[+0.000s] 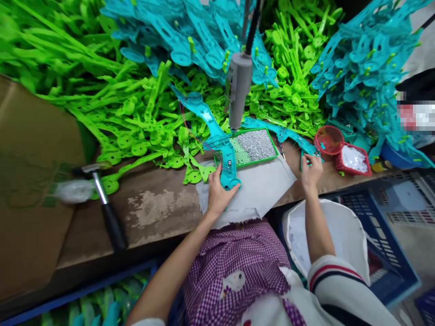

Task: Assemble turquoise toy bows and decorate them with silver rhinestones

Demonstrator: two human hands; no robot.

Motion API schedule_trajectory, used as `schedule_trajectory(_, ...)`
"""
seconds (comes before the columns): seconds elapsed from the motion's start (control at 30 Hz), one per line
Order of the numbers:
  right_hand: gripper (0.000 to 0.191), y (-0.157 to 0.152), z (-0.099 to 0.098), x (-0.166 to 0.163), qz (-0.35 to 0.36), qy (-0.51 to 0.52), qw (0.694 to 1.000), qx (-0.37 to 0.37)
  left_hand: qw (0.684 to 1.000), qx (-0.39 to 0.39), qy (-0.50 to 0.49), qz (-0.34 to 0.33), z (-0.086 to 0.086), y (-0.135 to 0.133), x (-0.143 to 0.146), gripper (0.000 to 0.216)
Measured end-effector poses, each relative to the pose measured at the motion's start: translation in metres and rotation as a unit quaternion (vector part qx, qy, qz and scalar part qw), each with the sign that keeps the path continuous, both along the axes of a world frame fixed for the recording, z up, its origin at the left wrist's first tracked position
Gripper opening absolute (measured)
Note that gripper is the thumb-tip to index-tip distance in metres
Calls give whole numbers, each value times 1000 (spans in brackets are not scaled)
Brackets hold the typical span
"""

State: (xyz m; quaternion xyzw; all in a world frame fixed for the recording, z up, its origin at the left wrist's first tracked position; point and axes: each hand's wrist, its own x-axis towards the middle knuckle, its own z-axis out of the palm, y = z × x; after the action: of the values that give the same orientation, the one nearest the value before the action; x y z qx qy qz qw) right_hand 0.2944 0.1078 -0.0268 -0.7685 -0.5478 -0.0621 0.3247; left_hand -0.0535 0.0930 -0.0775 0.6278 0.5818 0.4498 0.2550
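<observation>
My left hand point(218, 194) grips the lower end of a long blue plastic part point(212, 124), thumb on its rounded end. Thin red and dark wires run along that part's left side, and a small metal piece sits in it. Close by, a green tray point(240, 156) holds many small silvery screws. A grey electric screwdriver point(239, 88) hangs tip down over the tray. At the right, my right hand point(311, 174) is closed, fingertips pinched by the end of a second blue plastic part point(287, 132); what they hold is hidden.
Heaps of green plastic parts point(136, 104) and blue parts point(367, 63) line the back. A hammer point(102, 194) and cardboard box point(34, 181) are left. Right are a red basket point(355, 171) of white pieces, a round red container point(329, 131) and a white-lined bin point(350, 222).
</observation>
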Motion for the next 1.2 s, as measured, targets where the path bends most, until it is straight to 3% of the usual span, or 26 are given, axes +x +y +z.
schedule_trajectory(0.13,40,16,-3,56,-46,-22,996,-71,1000,0,8,0,-2,0,0,96)
schedule_trajectory(0.27,40,23,-10,64,-42,-37,990,-132,1000,0,11,6,-2,-1,0,97)
schedule_trajectory(0.37,38,19,2,60,-33,-44,987,-149,1000,-2,7,2,-2,-1,0,96)
schedule_trajectory(0.47,35,11,19,26,53,-26,995,-77,1000,-4,6,3,0,0,1,95)
schedule_trajectory(0.53,34,6,21,-22,167,0,986,-12,1000,-6,9,2,0,0,1,95)
schedule_trajectory(0.63,21,9,6,-114,306,-2,952,-15,1000,-7,11,3,0,-1,1,96)
schedule_trajectory(0.67,20,14,-2,-141,375,-8,927,6,1000,-7,10,5,0,-1,1,96)
schedule_trajectory(0.77,21,36,-21,-191,428,-25,901,65,1000,0,4,5,0,-2,2,95)
schedule_trajectory(0.93,23,56,-31,-188,454,-46,888,51,1000,5,1,-5,1,-1,2,95)
schedule_trajectory(1.07,26,58,-22,-183,465,-67,882,42,1000,3,-1,0,1,-1,1,94)
schedule_trajectory(1.2,28,52,-8,-192,463,-114,879,-23,1000,3,-1,14,-1,-1,1,93)
